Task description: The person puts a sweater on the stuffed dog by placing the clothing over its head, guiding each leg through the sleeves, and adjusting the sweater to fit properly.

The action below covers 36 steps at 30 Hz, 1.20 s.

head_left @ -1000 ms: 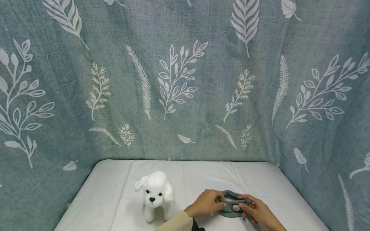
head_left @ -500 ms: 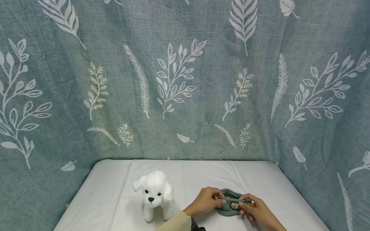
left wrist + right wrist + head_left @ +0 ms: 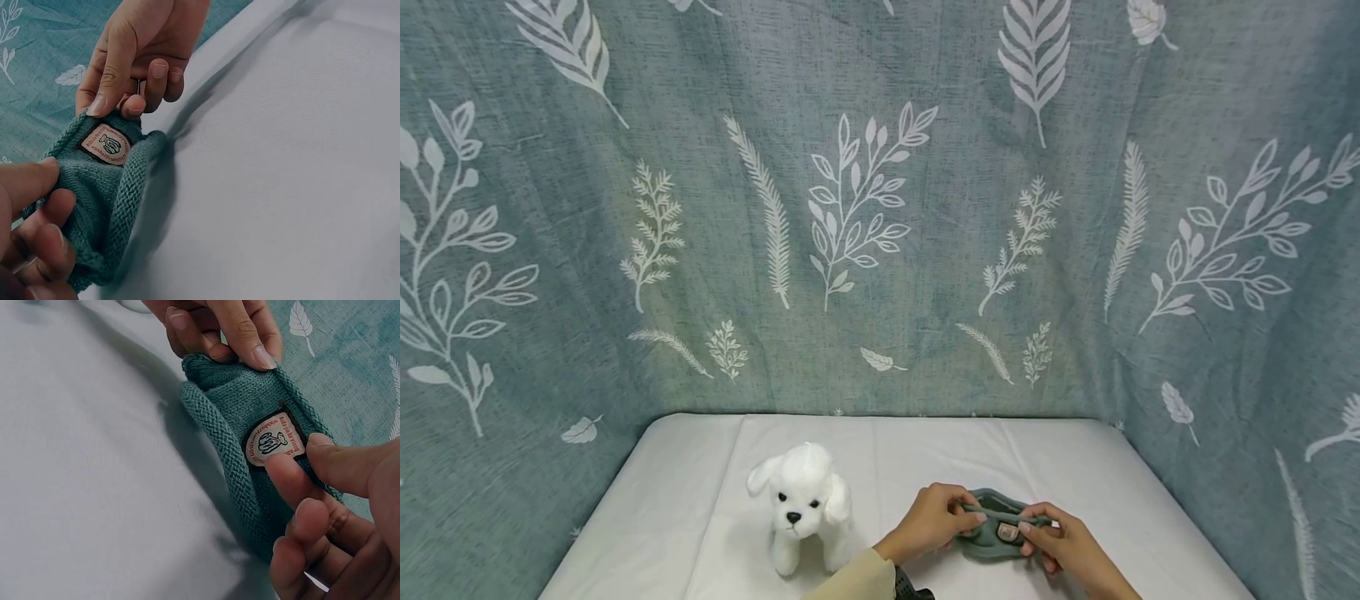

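- Teal knit garment [image 3: 996, 533], held just above the white table [image 3: 685, 500], stretched between two hands.
- Left hand [image 3: 934, 521] pinches one rim; right hand [image 3: 1063, 546] pinches the other beside its label [image 3: 273, 439].
- Toy dog [image 3: 805, 504] stands nearby.

A teal knitted garment [image 3: 996, 533] carries a cream label [image 3: 273, 439] printed in red and dark green. At 9 o'clock from it sits a white plush dog [image 3: 802, 505] with black eyes and nose, on a plain white surface [image 3: 685, 500]. Behind, at 12 o'clock, hangs a blue-green backdrop [image 3: 865, 208] patterned with white leaves and ferns.
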Each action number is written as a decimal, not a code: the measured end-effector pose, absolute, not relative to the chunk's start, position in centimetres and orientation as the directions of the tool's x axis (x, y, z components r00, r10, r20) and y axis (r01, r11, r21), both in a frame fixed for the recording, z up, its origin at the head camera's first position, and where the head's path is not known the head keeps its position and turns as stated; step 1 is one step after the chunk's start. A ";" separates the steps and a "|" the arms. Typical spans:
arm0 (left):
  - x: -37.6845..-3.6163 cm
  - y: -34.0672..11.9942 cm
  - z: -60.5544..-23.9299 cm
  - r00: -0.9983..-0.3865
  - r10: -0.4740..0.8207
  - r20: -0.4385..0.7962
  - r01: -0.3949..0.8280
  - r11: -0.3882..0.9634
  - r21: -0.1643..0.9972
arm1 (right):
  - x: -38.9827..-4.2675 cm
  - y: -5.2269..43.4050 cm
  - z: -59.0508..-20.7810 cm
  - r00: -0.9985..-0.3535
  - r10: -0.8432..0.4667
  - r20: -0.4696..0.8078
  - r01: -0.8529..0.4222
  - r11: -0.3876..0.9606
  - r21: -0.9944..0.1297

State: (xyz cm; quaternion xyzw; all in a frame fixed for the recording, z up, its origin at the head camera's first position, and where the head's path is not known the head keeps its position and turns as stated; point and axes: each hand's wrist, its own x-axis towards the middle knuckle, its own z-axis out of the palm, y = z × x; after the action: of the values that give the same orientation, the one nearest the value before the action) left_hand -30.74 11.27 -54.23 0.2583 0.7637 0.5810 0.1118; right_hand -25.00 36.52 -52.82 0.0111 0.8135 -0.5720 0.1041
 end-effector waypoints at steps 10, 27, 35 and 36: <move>-30.6 10.5 -53.5 -0.846 0.521 0.114 0.248 0.193 0.949 | -25.0 36.0 -52.6 -0.977 -0.078 -0.199 0.161 0.344 -0.925; -30.7 9.1 -51.9 -0.840 0.521 0.151 0.301 0.215 0.929 | -25.1 34.9 -51.1 -0.981 -0.089 -0.171 0.131 0.340 -0.931; -30.4 8.6 -50.6 -0.823 0.525 0.217 0.374 0.213 0.903 | -24.9 34.3 -49.8 -0.983 -0.116 -0.144 0.100 0.326 -0.940; -30.4 8.5 -50.5 -0.822 0.523 0.226 0.384 0.216 0.898 | -24.8 34.3 -49.7 -0.983 -0.122 -0.137 0.091 0.326 -0.941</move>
State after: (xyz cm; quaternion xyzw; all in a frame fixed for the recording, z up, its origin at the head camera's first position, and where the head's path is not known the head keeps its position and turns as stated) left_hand -30.37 8.51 -50.48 0.2918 0.7773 0.5539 0.0625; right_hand -24.82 34.25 -49.66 -0.0096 0.8091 -0.5804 0.0917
